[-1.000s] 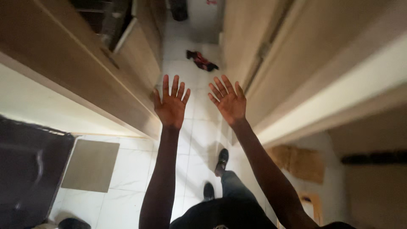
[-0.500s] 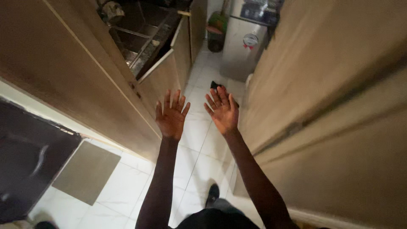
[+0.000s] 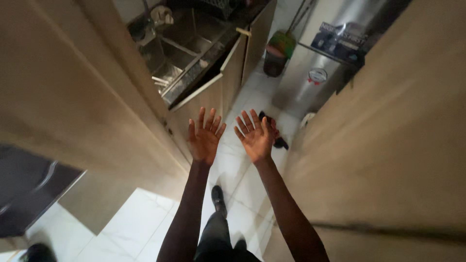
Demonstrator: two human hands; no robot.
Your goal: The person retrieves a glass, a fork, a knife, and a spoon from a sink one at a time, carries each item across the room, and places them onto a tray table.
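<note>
Nearest to you, your own dark trouser leg and shoe [image 3: 218, 198] stand on the white tiled floor [image 3: 141, 218], mid-step in the narrow gap between tan cabinets. Both arms stretch out ahead. Your left hand [image 3: 205, 138] is spread wide, fingers apart, palm forward, holding nothing; it hangs just beside the edge of the tan cabinet door [image 3: 73, 97] on your left without touching it. Your right hand [image 3: 256, 137] is open in the same way, its grip empty, near the left hand but apart from it.

Just past the right fingertips, a dark and red cloth [image 3: 275, 133] lies on the floor, partly hidden by that hand. A second ago it lay well ahead of both hands; now it sits right behind them, so you have moved forward along the aisle and raised your view.

Farther on, newly in sight, a steel sink [image 3: 177, 56] is sunk into the dark surface on the left, a green bin [image 3: 281, 48] stands at the far end, and a silver fridge [image 3: 315, 73] stands to the right.
</note>
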